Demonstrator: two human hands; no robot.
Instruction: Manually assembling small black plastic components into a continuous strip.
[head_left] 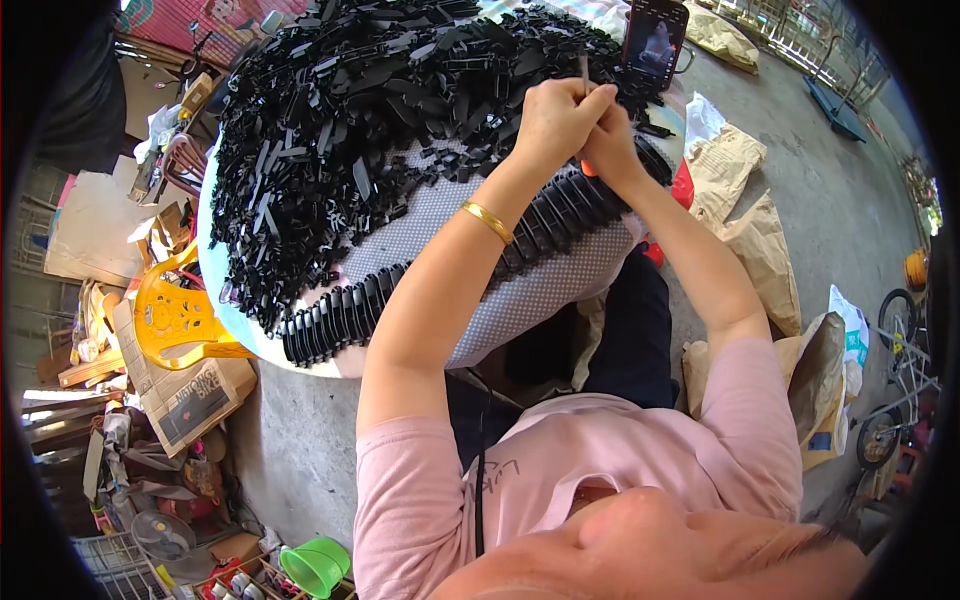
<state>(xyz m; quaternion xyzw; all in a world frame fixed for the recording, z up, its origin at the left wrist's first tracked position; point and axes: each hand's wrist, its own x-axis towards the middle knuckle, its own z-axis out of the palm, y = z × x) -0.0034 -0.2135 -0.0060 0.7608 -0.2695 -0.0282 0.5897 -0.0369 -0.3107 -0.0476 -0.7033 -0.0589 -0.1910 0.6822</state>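
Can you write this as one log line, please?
left hand and right hand: closed together, thin grey piece sticking out | nearby: row of slim black plastic parts; loose black heap; phone, screen lit

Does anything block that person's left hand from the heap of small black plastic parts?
Nothing visible does: the left hand is near the heap of black parts; the dark rectangular phone stands farther right, not between.

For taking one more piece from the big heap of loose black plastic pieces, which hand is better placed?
Probably the left hand: most of the black heap spreads on its side, while the right hand is farther right. The hands are close together, so their grip is partly hidden.
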